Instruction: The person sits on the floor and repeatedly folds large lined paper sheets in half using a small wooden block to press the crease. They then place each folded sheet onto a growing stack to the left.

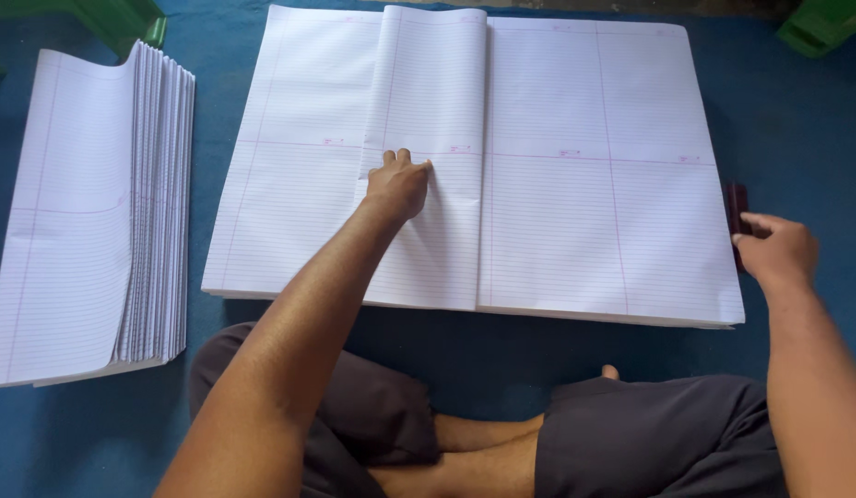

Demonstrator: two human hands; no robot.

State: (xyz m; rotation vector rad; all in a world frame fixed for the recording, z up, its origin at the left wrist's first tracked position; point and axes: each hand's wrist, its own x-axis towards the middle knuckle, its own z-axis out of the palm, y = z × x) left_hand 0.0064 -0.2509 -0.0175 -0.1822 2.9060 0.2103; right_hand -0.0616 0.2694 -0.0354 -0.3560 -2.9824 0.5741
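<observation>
I am pressing my left hand (397,184) flat on a folded ruled sheet (428,157) to crease it, while my right hand (776,251) is loosely gripping a dark red block (737,207) beside the stack of large ruled sheets (594,184).

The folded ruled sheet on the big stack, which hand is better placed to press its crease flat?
Left, probably: the left hand already rests on the folded sheet, while the right hand touches a dark red block beside the stack.

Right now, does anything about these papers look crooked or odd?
Only the folded stack on the left: its top sheets curl up and fan out. The left hand presses a folded sheet flat on the big pile.
</observation>
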